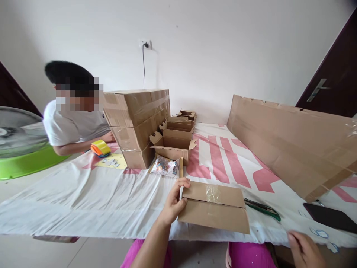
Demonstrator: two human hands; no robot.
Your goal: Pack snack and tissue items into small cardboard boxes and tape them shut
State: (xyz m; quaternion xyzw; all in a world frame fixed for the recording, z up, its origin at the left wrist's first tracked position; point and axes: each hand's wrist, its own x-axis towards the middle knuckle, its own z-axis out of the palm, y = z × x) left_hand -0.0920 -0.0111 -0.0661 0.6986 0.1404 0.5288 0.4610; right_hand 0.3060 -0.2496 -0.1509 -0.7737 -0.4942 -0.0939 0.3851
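My left hand [175, 204] grips the left end of a closed cardboard box [214, 214], thumb on top and fingers at its far corner. The box lies at the table's near edge, with clear tape [213, 193] across its top seam. My right hand [305, 249] is at the front table edge, apart from the box, with fingers loosely bent and nothing visible in them. Right of the box lies a green utility knife [263, 209]. Beyond my left hand a printed plastic packet [166, 166] rests before a row of open cardboard boxes [174, 153].
Stacked taped boxes [134, 130] stand left of centre. A person [78, 123] leans on the table at left, near a colourful bundle [100, 148] and a green fan [25, 160]. At right are a large cardboard box [284, 137], a dark phone [330, 216] and small stickers [319, 233].
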